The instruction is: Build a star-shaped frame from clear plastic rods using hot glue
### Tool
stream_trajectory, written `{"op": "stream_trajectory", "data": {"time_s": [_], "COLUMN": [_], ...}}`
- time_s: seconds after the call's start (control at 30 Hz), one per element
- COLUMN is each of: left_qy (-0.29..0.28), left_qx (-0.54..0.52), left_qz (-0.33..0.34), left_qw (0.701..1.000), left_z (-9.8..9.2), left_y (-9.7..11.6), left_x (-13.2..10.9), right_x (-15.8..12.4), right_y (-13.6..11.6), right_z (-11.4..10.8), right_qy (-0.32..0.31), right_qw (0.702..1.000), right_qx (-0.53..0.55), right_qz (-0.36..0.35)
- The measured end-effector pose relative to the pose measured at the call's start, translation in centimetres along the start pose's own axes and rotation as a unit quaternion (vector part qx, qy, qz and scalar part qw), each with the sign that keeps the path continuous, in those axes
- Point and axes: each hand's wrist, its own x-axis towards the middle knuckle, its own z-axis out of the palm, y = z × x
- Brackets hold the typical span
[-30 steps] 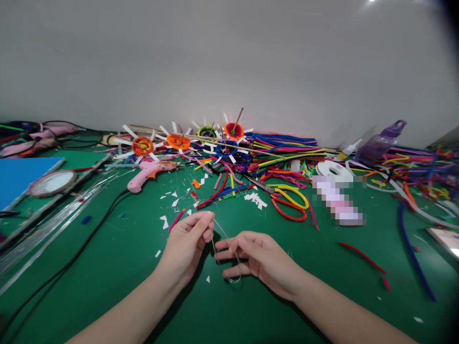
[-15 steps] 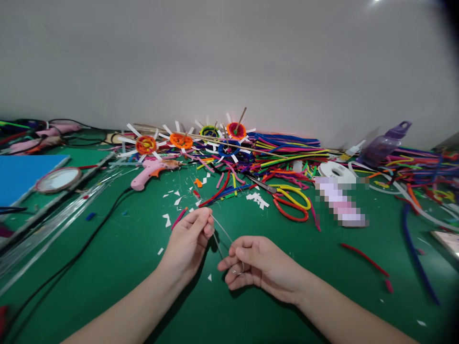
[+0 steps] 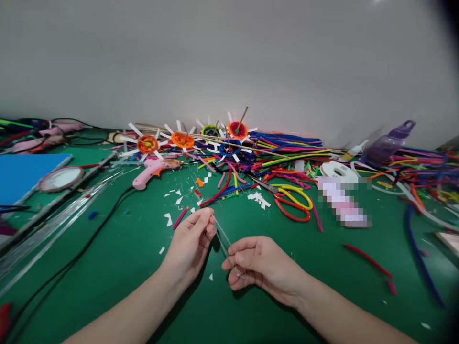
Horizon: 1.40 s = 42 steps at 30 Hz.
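A thin, clear thread (image 3: 223, 232) runs between my two hands above the green table. My left hand (image 3: 191, 239) pinches one end of it between thumb and fingertips. Lower and to the right, my right hand (image 3: 260, 265) has the other end between thumb and index finger, with a loop of the thread hanging by the curled lower fingers. Whether it is fishing line or a strand of glue cannot be made out. White paper scraps (image 3: 168, 220) and a short pink pipe cleaner piece (image 3: 180, 218) lie just beyond my left hand.
Scissors (image 3: 292, 217) with red and yellow handles lie beyond my right hand. A pink glue gun (image 3: 147, 174) with a black cord rests at the left. Flower-like pieces (image 3: 182, 140), pipe cleaners (image 3: 290, 143), a white tape roll (image 3: 339, 173) and a purple bottle (image 3: 387, 143) line the wall.
My right hand's fingers have shifted slightly along the thread, and its loop looks narrower. My left hand keeps its pinch. The whole view has moved a little.
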Motion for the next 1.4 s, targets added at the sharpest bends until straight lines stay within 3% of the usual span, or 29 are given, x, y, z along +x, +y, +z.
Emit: {"op": "stream_trajectory", "data": {"time_s": [0.2,0.83,1.2,1.4], "left_qy": [-0.008,-0.051,-0.058,-0.115], "left_qx": [0.012,0.000,-0.019,0.009], "left_qz": [0.000,-0.003,-0.005,-0.046], "left_qw": [1.000,0.999,0.998,0.992], "left_z": [0.04,0.09,0.27,0.37], "left_y": [0.12,0.26,0.44,0.28], "left_x": [-0.02,-0.10,-0.15,-0.82], "right_x": [0.01,0.07,0.18,0.10], "right_y": [-0.06,0.35,0.42,-0.08], "right_z": [0.25,-0.03,-0.13,-0.21], "right_qy": [0.013,-0.039,-0.014,-0.021], "right_qw": [1.000,0.998,0.997,0.998], "right_qx": [0.000,-0.020,0.004,0.024], "right_qz": [0.000,-0.042,-0.070,-0.051]}}
